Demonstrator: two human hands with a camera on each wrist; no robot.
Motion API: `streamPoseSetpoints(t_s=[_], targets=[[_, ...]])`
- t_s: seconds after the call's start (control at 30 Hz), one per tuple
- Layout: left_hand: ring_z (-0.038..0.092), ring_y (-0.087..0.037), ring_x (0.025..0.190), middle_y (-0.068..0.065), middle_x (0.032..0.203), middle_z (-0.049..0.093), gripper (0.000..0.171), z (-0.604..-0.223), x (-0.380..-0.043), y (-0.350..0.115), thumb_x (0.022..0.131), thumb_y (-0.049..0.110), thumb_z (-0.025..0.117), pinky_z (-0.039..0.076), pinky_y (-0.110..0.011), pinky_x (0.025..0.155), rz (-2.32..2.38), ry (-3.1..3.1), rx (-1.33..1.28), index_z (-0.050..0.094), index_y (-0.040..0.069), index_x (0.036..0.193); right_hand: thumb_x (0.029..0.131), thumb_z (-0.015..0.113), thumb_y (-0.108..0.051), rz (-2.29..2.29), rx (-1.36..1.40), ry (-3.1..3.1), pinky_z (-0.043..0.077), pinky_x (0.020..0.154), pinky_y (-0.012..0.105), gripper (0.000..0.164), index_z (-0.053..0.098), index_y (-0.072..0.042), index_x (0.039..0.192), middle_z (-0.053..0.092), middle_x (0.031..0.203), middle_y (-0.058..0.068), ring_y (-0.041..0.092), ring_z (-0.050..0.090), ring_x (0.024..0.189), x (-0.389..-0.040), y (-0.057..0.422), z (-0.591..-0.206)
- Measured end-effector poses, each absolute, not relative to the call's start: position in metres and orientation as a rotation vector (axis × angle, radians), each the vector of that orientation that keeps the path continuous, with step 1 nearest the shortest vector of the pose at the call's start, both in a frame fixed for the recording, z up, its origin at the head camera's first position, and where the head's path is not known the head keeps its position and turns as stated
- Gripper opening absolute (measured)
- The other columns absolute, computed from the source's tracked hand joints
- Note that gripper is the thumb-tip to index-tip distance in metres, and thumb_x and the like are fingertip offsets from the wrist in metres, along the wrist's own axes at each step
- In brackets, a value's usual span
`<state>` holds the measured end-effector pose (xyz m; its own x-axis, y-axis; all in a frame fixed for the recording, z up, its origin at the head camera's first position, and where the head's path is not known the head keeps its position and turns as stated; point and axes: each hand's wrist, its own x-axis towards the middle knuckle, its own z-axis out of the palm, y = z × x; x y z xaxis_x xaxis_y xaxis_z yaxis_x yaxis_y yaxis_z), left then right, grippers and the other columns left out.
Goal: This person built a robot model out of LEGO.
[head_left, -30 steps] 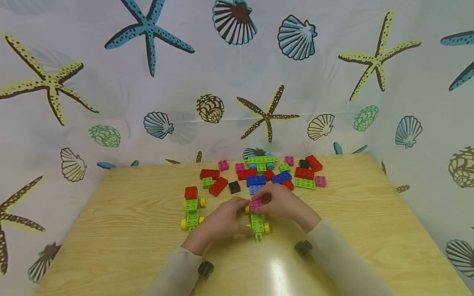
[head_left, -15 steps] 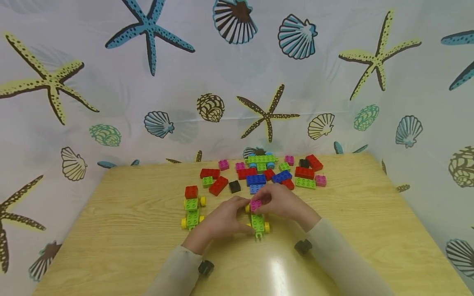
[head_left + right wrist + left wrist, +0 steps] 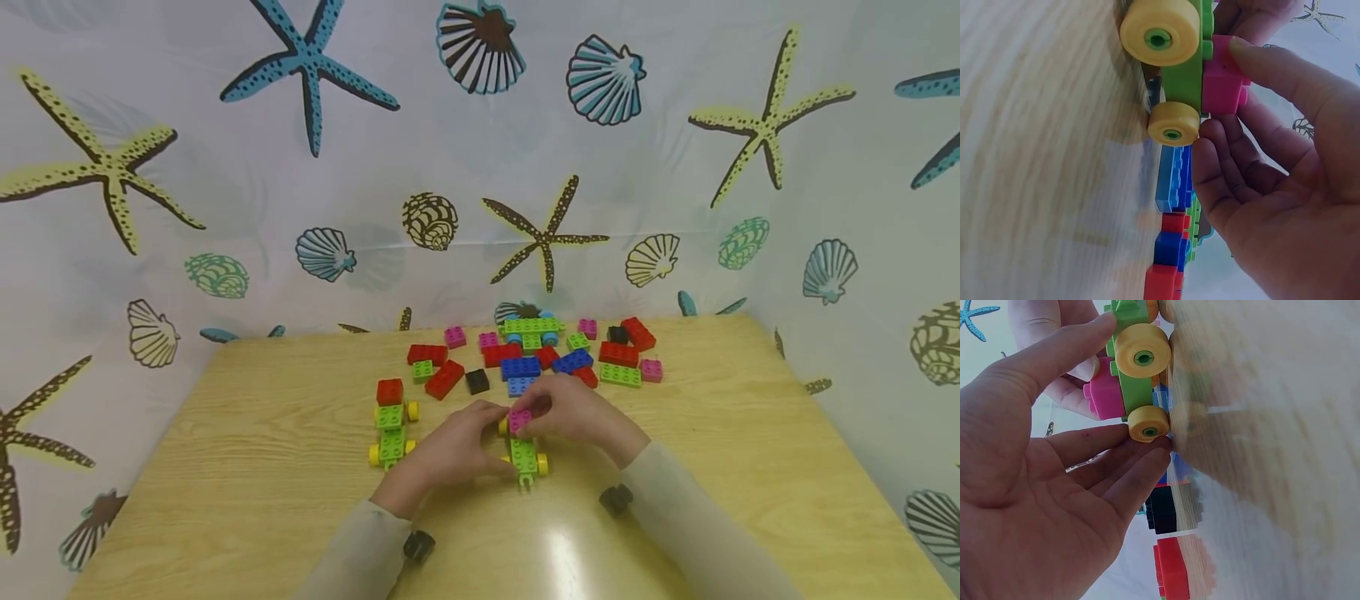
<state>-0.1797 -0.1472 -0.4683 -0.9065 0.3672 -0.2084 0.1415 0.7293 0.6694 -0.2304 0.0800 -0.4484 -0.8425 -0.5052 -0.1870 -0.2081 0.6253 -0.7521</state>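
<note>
A green toy car base (image 3: 523, 458) with yellow wheels stands on the table in front of the person. A pink building brick (image 3: 1221, 84) sits on its far end. The right hand (image 3: 568, 414) pinches this brick between thumb and fingers. From the other side, the left hand (image 3: 459, 446) holds the car base, thumb at the near end and fingers by the far yellow wheel (image 3: 1149, 424). Left of that hand stands a second green car base (image 3: 392, 446) with yellow wheels and a red brick (image 3: 390, 392) at its far end.
Behind the hands lie several loose bricks, among them a blue brick (image 3: 521, 368), a black brick (image 3: 477, 381) and a red brick (image 3: 445, 379). A green car base with blue wheels (image 3: 531, 326) stands at the table's back edge, before a patterned curtain (image 3: 375, 167).
The head view has shifted very slightly. Both hands keep their places on the car base and the pink brick.
</note>
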Motion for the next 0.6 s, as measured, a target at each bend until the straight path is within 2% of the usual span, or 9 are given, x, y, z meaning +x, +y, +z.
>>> streamPoseSetpoints(t_s=[0.33, 0.47, 0.6], targets=[[0.052, -0.039, 0.158, -0.012, 0.167, 0.055, 0.084, -0.465, -0.176, -0.145, 0.092, 0.041, 0.093, 0.044, -0.062, 0.132, 0.968, 2.626, 0.389, 0.059, 0.011, 0.162, 0.094, 0.093, -0.032, -1.197, -0.521, 2.451, 0.063, 0.106, 0.041, 0.033, 0.083, -0.025, 0.125, 0.079, 0.120, -0.007, 0.018, 0.069, 0.113, -0.231, 0.091, -0.459], [0.057, -0.036, 0.151, -0.010, 0.162, 0.060, 0.071, -0.463, -0.175, -0.144, 0.098, 0.039, 0.088, 0.051, -0.059, 0.126, 1.019, 2.650, 0.347, 0.063, 0.013, 0.159, 0.095, 0.092, -0.033, -1.210, -0.504, 2.440, 0.064, 0.106, 0.041, 0.030, 0.084, -0.024, 0.123, 0.081, 0.121, -0.005, 0.018, 0.070, 0.114, -0.230, 0.094, -0.458], [0.066, -0.030, 0.139, -0.005, 0.148, 0.069, 0.053, -0.462, -0.175, -0.142, 0.101, 0.034, 0.085, 0.059, -0.053, 0.118, 1.107, 2.674, 0.326, 0.071, 0.016, 0.149, 0.097, 0.091, -0.031, -1.207, -0.521, 2.428, 0.064, 0.105, 0.041, 0.024, 0.085, -0.024, 0.119, 0.081, 0.120, -0.004, 0.020, 0.070, 0.114, -0.228, 0.095, -0.458]])
